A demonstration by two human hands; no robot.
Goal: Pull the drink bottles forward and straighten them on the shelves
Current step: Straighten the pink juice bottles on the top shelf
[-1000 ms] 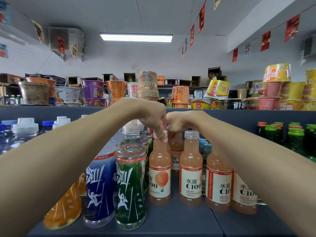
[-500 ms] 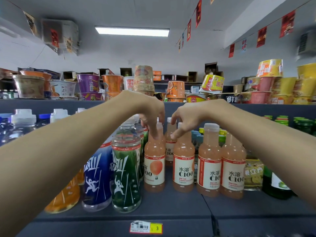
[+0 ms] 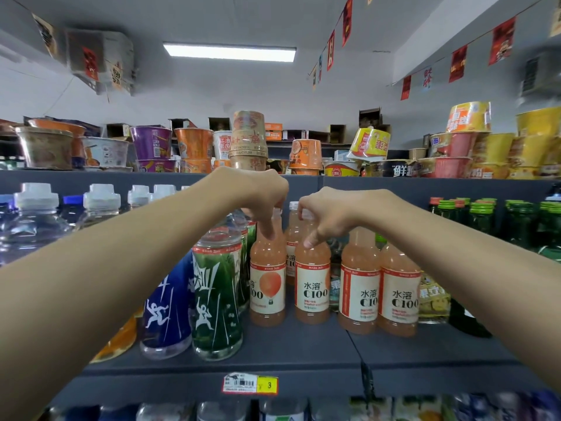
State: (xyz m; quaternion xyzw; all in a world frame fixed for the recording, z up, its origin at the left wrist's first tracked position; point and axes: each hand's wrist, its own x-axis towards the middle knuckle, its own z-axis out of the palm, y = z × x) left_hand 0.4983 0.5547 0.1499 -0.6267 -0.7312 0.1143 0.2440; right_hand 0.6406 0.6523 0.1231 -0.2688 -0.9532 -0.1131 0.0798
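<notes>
The grey shelf [image 3: 288, 347] is carrying a front row of upright drink bottles, four of them peach. The right pair of peach bottles [image 3: 361, 293] is standing slightly ahead (bases nearer the shelf edge) of the left peach bottle [image 3: 267, 278] and the second peach bottle [image 3: 312, 284]. The left hand [image 3: 261, 199] is curling its fingers down round the former's neck, and the right hand [image 3: 331, 214] is pinching the latter's. Each bottle is standing directly below its hand, so the pull is likely heading toward the person.
</notes>
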